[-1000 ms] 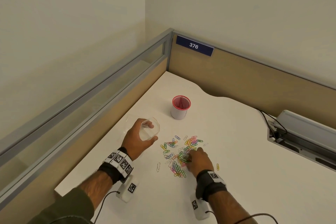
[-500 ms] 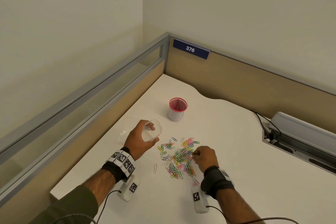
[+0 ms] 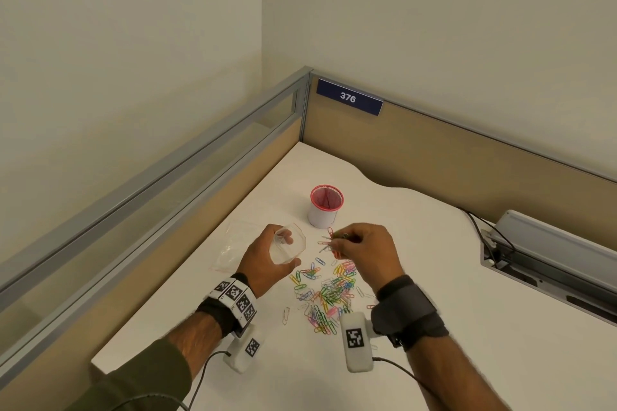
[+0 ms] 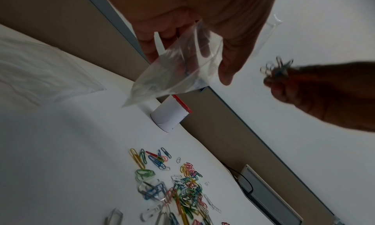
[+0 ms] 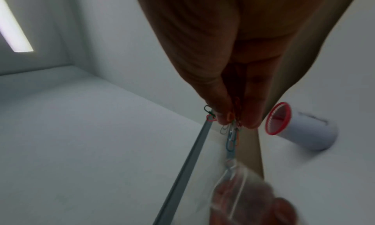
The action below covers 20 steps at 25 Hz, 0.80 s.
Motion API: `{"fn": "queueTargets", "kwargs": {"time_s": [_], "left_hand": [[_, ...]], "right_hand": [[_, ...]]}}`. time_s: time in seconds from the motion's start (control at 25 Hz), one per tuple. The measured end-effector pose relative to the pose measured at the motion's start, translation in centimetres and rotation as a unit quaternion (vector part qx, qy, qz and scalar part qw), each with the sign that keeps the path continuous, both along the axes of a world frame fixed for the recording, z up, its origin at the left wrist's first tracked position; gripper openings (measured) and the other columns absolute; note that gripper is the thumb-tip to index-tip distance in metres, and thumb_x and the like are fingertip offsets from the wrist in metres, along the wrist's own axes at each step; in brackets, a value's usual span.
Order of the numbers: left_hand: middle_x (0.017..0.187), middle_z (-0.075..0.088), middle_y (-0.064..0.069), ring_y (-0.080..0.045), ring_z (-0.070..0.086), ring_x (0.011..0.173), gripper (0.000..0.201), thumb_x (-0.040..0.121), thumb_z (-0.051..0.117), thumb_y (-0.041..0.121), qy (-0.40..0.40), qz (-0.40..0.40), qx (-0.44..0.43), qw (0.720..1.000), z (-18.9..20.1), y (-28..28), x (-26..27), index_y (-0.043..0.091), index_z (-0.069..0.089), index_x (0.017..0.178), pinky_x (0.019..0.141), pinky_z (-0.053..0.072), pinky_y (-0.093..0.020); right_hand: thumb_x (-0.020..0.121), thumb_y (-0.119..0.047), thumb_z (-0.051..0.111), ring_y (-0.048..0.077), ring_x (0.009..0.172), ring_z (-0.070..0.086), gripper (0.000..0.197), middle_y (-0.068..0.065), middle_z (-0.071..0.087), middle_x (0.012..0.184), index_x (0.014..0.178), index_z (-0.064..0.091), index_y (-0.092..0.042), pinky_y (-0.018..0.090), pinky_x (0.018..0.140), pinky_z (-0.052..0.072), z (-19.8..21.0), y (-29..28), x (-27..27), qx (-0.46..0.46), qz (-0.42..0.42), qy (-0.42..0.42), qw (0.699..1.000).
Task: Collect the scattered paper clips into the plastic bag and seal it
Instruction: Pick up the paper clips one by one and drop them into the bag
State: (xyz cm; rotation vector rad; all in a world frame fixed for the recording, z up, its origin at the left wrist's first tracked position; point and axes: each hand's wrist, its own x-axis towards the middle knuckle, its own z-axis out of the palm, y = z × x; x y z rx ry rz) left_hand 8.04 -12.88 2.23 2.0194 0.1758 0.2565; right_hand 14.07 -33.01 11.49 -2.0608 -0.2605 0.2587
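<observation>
Head view: left hand (image 3: 267, 260) grips flimsy plastic bag (image 3: 289, 245) by open mouth; right hand (image 3: 364, 248) pinches light, slippery paper clips (image 3: 330, 243) beside it; the others lie on tabletop (image 3: 467, 327).

The right hand (image 3: 364, 248) has left the pile of clips (image 3: 329, 294) on the desk and risen, now pinching a small bunch of clips (image 3: 330, 242) in the air just beside the bag (image 3: 288, 245). A second ago it was pressed down among the pile. The left hand (image 3: 267, 260) has lifted the bag's mouth slightly toward the bunch.
</observation>
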Motion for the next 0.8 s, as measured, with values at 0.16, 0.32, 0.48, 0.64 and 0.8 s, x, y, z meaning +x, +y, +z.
{"fn": "queueTargets", "kwargs": {"time_s": [0.16, 0.32, 0.48, 0.64, 0.8], "left_hand": [[0.105, 0.060, 0.014, -0.004, 0.058, 0.105, 0.052, 0.074, 0.083, 0.022, -0.003, -0.013, -0.004, 1.000, 0.5, -0.5, -0.1, 0.026, 0.049, 0.113, 0.092, 0.047, -0.022], [0.104, 0.058, 0.016, -0.004, 0.060, 0.099, 0.056, 0.075, 0.083, 0.027, 0.016, -0.023, -0.002, 1.000, 1.0, -1.2, -0.2, 0.032, 0.044, 0.115, 0.082, 0.047, -0.012], [0.093, 0.056, 0.022, 0.004, 0.059, 0.087, 0.048, 0.078, 0.081, 0.022, 0.022, -0.001, -0.008, 1.000, 1.3, -2.0, 0.3, 0.032, 0.044, 0.108, 0.070, 0.043, -0.004], [0.092, 0.056, 0.023, 0.005, 0.059, 0.088, 0.047, 0.079, 0.080, 0.023, 0.010, 0.011, -0.011, 1.000, 1.2, -1.6, 0.2, 0.029, 0.046, 0.110, 0.072, 0.046, -0.004], [0.097, 0.062, 0.014, -0.004, 0.061, 0.097, 0.046, 0.077, 0.081, 0.021, -0.010, 0.008, -0.024, 1.000, 1.1, -0.8, -0.2, 0.023, 0.049, 0.111, 0.079, 0.046, -0.009]], "right_hand": [[0.084, -0.015, 0.070, 0.016, 0.070, 0.068, 0.008, 0.002, 0.071, 0.078, 0.091, 0.074, -0.011, 0.022, 0.070, 0.057, 1.7, 4.0, -0.9, -0.051, 0.065, -0.055, 0.995], [0.086, -0.021, 0.066, 0.016, 0.076, 0.064, 0.012, 0.002, 0.070, 0.086, 0.092, 0.073, -0.012, 0.028, 0.075, 0.056, 1.4, 6.4, -1.0, -0.152, 0.098, -0.106, 0.978], [0.090, -0.018, 0.059, 0.020, 0.085, 0.064, 0.016, 0.006, 0.071, 0.097, 0.099, 0.071, -0.013, 0.032, 0.081, 0.056, 1.0, 7.4, -1.3, -0.219, 0.147, -0.132, 0.955], [0.090, -0.021, 0.061, 0.016, 0.084, 0.064, 0.012, -0.001, 0.070, 0.095, 0.096, 0.070, -0.015, 0.026, 0.078, 0.054, 1.9, 6.9, -1.6, -0.187, 0.142, -0.134, 0.963], [0.089, -0.013, 0.062, 0.011, 0.075, 0.065, 0.011, -0.006, 0.066, 0.086, 0.096, 0.070, -0.015, 0.021, 0.075, 0.056, 3.4, 5.3, -1.0, -0.097, 0.117, -0.137, 0.979]]}}
